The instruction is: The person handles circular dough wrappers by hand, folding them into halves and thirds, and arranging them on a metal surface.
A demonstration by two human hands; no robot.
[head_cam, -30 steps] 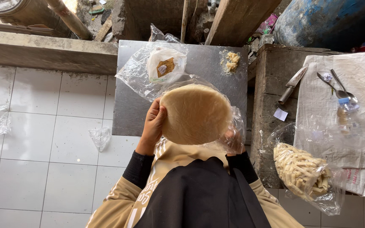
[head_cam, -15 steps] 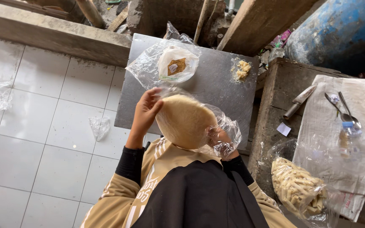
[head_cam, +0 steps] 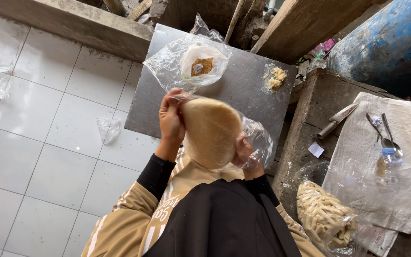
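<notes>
I hold a round, pale flat disc of dough [head_cam: 210, 131] tilted on edge between both hands, above a steel sheet [head_cam: 241, 90]. My left hand [head_cam: 171, 121] grips its left rim. My right hand [head_cam: 244, 154] supports the right side from behind, wrapped in a clear plastic sheet [head_cam: 258, 138] that clings to the dough. On the steel sheet lies a clear plastic bag [head_cam: 186, 64] with a white paper holding brown powder [head_cam: 201, 66], and a small pile of pale crumbs [head_cam: 276, 78].
White floor tiles [head_cam: 48, 143] spread to the left with scraps of clear plastic [head_cam: 108, 128]. A wooden bench on the right carries a knife [head_cam: 336, 119], spoons [head_cam: 386, 135], a white sack and a bag of pale strips [head_cam: 324, 219]. A blue drum [head_cam: 386, 43] stands behind.
The dough disc has turned from lying flat and facing up to standing tilted on its edge. The view has swung, shifting the steel sheet and bench rightward.
</notes>
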